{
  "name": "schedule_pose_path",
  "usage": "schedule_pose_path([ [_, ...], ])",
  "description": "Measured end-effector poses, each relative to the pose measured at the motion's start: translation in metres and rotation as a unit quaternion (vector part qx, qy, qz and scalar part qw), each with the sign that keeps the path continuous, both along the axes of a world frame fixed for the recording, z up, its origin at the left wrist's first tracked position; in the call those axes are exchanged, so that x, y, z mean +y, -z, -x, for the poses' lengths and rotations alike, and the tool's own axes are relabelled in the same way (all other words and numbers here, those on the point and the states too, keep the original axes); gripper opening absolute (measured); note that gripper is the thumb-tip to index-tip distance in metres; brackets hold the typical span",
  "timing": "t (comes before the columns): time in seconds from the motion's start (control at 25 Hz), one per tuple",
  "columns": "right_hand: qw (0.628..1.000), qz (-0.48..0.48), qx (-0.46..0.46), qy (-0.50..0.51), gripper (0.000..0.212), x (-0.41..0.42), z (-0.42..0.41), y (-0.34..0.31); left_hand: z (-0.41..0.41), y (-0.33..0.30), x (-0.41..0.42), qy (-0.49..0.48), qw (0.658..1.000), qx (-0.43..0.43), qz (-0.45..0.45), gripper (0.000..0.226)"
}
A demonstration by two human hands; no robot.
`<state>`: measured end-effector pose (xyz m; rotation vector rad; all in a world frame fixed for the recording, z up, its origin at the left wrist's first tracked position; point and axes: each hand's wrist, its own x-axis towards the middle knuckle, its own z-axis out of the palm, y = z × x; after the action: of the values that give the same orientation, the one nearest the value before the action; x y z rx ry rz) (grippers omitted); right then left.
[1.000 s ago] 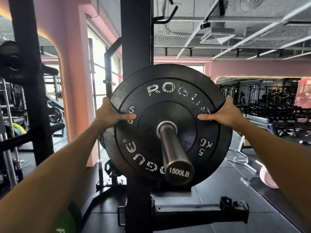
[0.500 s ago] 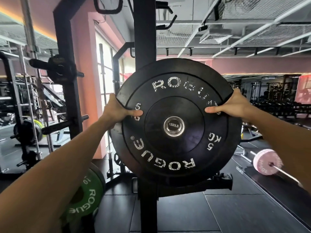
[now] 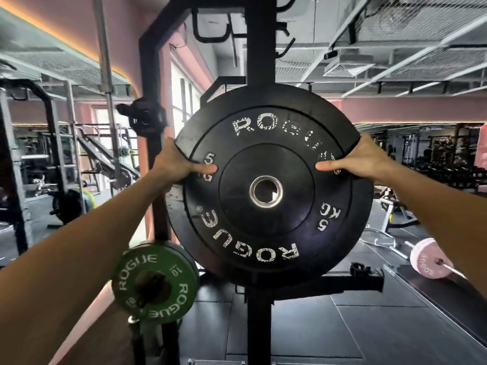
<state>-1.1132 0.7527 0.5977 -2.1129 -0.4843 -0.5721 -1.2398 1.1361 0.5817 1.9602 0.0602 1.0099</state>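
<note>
A black 5 kg bumper plate with white ROGUE lettering fills the middle of the head view, held upright at chest height. Its steel-ringed centre hole is empty, with no bar through it. My left hand grips the plate's left rim, thumb on the face and fingers hidden behind. On the right rim my right hand grips the same way. A second black plate sits just behind it, its edge showing at the left.
A black rack upright stands directly behind the plate. A green 10 plate hangs on a peg at lower left. A pink plate on a barbell lies on the floor at right. Other racks stand at left.
The plate has slid toward me off the barbell sleeve: the sleeve filled the hole a second ago, only its end cap showed half a second ago, and now the hole is empty.
</note>
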Motion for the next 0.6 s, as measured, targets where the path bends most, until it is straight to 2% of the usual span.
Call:
schedule_pose_path([
  [0.08,1.000,-0.004,0.001,-0.012,0.109,0.012,0.016,-0.002,0.019,0.000,0.006,0.018,1.000,-0.011,-0.018,0.089],
  [0.16,1.000,0.001,0.001,-0.017,0.113,0.064,0.048,0.006,0.061,0.000,0.056,0.029,0.999,-0.010,-0.026,0.068],
  [0.28,0.997,-0.014,0.001,-0.073,0.086,0.135,0.094,0.013,0.108,0.001,0.133,0.001,1.000,0.002,-0.030,0.085],
  [0.32,0.996,-0.012,0.003,-0.094,0.083,0.153,0.105,0.015,0.118,0.003,0.157,-0.010,0.999,0.010,-0.038,0.090],
  [0.48,0.995,-0.006,0.020,-0.100,0.085,0.226,0.132,0.011,0.155,0.002,0.223,-0.013,0.999,0.026,-0.023,0.088],
  [0.52,0.995,-0.009,0.024,-0.101,0.088,0.241,0.130,0.010,0.160,0.004,0.237,-0.013,0.999,0.029,-0.018,0.082],
  [0.6,0.997,-0.009,0.035,-0.075,0.109,0.269,0.119,0.012,0.163,0.007,0.263,-0.012,0.999,0.029,-0.014,0.075],
])
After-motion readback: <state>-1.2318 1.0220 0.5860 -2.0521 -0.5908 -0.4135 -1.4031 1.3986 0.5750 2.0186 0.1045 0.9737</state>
